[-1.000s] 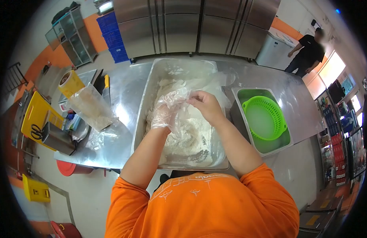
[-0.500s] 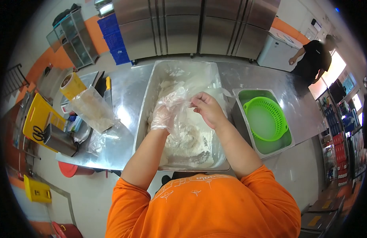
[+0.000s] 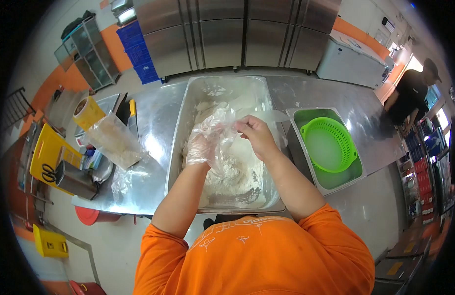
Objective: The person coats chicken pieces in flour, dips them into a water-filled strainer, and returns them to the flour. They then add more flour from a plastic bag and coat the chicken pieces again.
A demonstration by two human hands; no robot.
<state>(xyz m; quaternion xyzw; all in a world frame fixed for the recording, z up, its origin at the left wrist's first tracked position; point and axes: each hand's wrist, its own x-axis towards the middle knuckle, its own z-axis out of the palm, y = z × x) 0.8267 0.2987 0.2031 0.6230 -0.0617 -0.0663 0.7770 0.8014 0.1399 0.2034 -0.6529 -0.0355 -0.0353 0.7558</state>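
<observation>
My left hand (image 3: 202, 145) is inside a loose, clear plastic glove, above a large metal tray (image 3: 187, 105) of white flour (image 3: 232, 179). Its fingers are bent, and crumpled plastic partly covers them. Close by on the right, my bare right hand (image 3: 257, 135) pinches a thin, clear plastic glove (image 3: 272, 116), which stretches between the two hands and trails off to the right. The fingertips of both hands nearly meet. Under my left wrist the flour lies in a lumpy mound.
Right of the tray stands a metal pan (image 3: 330, 186) holding a green basket (image 3: 352, 152). On the left are a plastic bag (image 3: 117, 140), a yellow-handled knife (image 3: 133, 110) and a metal container (image 3: 75, 179). A person in black (image 3: 409, 96) stands at the far right.
Both hands stay over the tray, and the plastic at my left fingers has bunched up higher. The person in black has moved further right.
</observation>
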